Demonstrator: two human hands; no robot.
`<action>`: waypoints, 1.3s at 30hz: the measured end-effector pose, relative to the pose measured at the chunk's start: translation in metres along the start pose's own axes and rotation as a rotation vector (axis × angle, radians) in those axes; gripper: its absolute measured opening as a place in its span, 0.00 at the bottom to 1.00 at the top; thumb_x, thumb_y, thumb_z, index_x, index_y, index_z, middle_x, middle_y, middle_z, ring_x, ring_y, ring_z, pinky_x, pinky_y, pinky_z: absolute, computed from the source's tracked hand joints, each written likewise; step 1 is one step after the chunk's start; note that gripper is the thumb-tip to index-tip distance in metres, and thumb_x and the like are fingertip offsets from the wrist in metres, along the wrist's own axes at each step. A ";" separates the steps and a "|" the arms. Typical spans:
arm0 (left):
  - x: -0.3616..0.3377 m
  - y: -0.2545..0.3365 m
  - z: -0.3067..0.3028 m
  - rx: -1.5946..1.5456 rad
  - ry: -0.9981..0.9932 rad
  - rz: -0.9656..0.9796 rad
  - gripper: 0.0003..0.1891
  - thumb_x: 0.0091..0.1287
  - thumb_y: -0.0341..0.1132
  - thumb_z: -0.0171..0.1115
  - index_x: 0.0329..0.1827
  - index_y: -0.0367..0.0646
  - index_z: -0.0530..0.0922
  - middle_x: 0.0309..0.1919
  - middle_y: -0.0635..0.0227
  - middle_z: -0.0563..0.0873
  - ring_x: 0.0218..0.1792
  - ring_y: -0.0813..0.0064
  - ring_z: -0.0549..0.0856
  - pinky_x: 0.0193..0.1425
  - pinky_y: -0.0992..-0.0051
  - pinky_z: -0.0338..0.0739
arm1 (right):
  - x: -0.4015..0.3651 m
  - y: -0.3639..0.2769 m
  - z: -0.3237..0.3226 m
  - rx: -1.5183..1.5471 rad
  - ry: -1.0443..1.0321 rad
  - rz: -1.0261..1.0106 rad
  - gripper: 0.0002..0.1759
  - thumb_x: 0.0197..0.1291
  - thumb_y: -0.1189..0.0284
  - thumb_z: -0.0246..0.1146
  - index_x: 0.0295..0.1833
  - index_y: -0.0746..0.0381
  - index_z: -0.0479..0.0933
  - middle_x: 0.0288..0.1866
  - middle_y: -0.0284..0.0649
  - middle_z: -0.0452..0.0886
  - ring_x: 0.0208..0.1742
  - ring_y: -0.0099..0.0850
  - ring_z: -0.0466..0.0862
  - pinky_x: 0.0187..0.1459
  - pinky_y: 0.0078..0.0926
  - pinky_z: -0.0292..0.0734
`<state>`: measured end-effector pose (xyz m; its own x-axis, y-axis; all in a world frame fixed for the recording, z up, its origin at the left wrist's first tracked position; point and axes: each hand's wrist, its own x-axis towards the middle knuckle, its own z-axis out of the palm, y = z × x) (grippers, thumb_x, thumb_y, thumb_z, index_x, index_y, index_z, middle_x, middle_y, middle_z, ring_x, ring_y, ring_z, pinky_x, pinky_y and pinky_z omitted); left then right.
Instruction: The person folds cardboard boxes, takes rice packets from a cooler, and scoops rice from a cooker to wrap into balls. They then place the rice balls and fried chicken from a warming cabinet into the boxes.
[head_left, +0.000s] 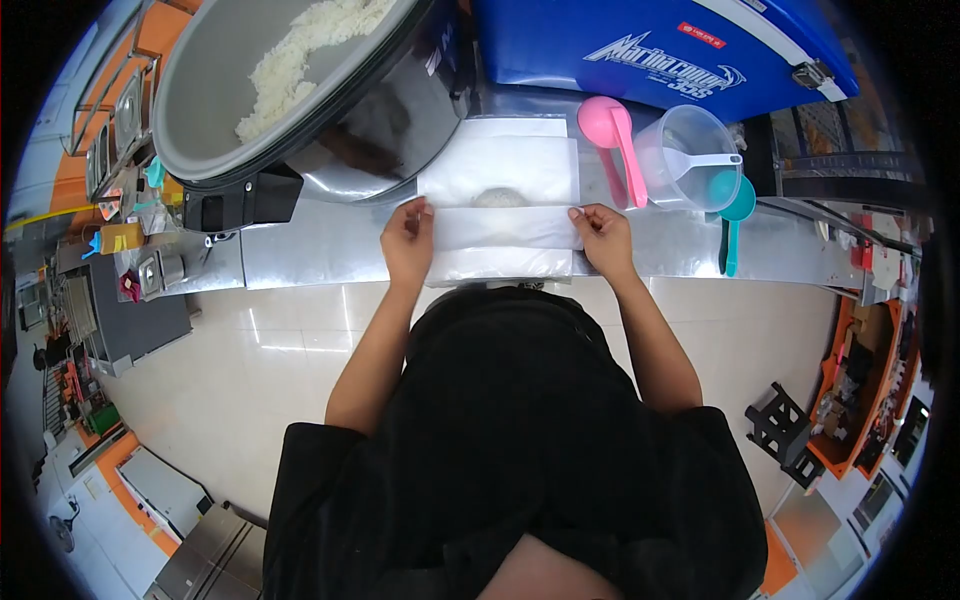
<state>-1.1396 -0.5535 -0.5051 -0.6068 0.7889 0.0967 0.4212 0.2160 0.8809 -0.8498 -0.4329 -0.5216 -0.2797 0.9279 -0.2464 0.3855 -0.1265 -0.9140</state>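
A stack of white paper sheets lies on the steel counter in front of me. The near edge of the top sheet is folded up against a small rounded mound of rice, covering its near part. My left hand pinches the left end of this fold between thumb and fingers. At the other end, my right hand grips the fold's right corner the same way. Between the two hands the folded strip is stretched fairly straight.
A large rice cooker holding white rice stands at left. Behind is a blue cooler box. Right of the paper are pink scoops, a clear plastic jug with a white spoon, and a teal scoop.
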 end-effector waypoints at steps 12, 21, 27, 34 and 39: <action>-0.035 0.050 0.017 0.643 -0.625 0.761 0.33 0.65 0.47 0.66 0.72 0.44 0.69 0.76 0.67 0.68 0.77 0.68 0.64 0.82 0.49 0.49 | 0.016 -0.039 0.007 -0.381 0.161 -0.245 0.12 0.60 0.70 0.68 0.46 0.66 0.82 0.36 0.48 0.84 0.34 0.42 0.83 0.39 0.37 0.77; -0.029 0.064 0.013 0.463 -0.592 0.717 0.37 0.63 0.46 0.67 0.74 0.41 0.68 0.72 0.61 0.73 0.74 0.63 0.70 0.81 0.48 0.50 | 0.109 -0.061 0.069 -0.868 -0.006 -0.627 0.18 0.59 0.66 0.68 0.54 0.59 0.83 0.51 0.42 0.84 0.61 0.39 0.77 0.60 0.48 0.68; 0.010 0.075 0.002 0.322 -0.446 0.672 0.39 0.60 0.36 0.69 0.75 0.38 0.64 0.73 0.54 0.71 0.74 0.56 0.70 0.80 0.49 0.55 | 0.102 -0.099 0.050 -0.817 -0.294 -0.628 0.06 0.58 0.69 0.67 0.41 0.52 0.85 0.45 0.34 0.82 0.54 0.34 0.78 0.55 0.44 0.63; 0.058 0.087 0.008 0.769 -0.656 0.734 0.38 0.56 0.28 0.64 0.75 0.47 0.67 0.68 0.63 0.76 0.71 0.63 0.72 0.74 0.59 0.64 | 0.056 -0.112 0.022 -0.871 -0.549 -0.917 0.07 0.55 0.71 0.67 0.40 0.51 0.85 0.42 0.30 0.82 0.50 0.30 0.79 0.53 0.38 0.62; 0.072 0.072 0.009 0.840 -0.575 0.885 0.21 0.59 0.27 0.59 0.58 0.48 0.80 0.55 0.67 0.84 0.63 0.66 0.78 0.66 0.60 0.70 | 0.052 -0.096 0.009 -0.959 -0.185 -0.844 0.10 0.56 0.68 0.68 0.45 0.50 0.84 0.44 0.30 0.83 0.51 0.29 0.81 0.54 0.36 0.65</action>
<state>-1.1471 -0.4765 -0.4389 0.3603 0.9283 0.0914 0.9288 -0.3661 0.0569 -0.9093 -0.3754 -0.4492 -0.8317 0.5253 0.1795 0.4833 0.8443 -0.2316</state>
